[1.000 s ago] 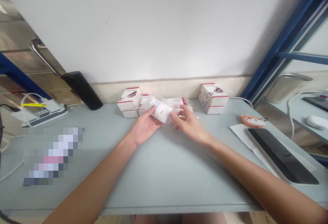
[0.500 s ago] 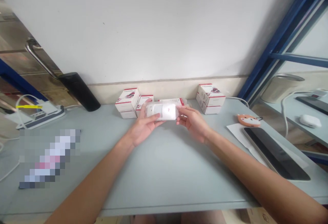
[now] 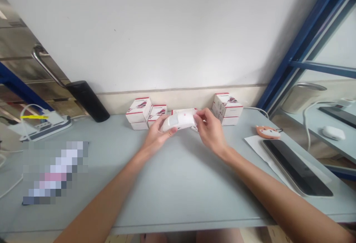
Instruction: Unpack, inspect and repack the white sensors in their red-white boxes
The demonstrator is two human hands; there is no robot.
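A white motion sensor [image 3: 182, 120], with a greyish window on its left half and a small red mark on its right half, is held above the table, tilted. It seems to be in a thin clear bag, though blur makes this hard to see. My left hand [image 3: 157, 135] is closed around its left end, thumb along the near side. At the right end, my right hand [image 3: 210, 128] pinches with thumb and fingertips; whether it grips the sensor itself or only the bag is unclear. Behind them lies a white and red box [image 3: 179, 111], partly hidden.
Small white and red boxes [image 3: 138, 110] stand left by the wall, with a stack of boxes [image 3: 228, 108] on the right. A black cylinder [image 3: 88, 100] and a power strip [image 3: 50, 128] are left. On the right lie an orange animal-shaped case [image 3: 268, 132], paper and a dark tablet-like device [image 3: 297, 167].
The sensor has tilted, so its lower edge shows more. My right hand has moved up and closed in a pinch at its right end. My left hand keeps its hold.
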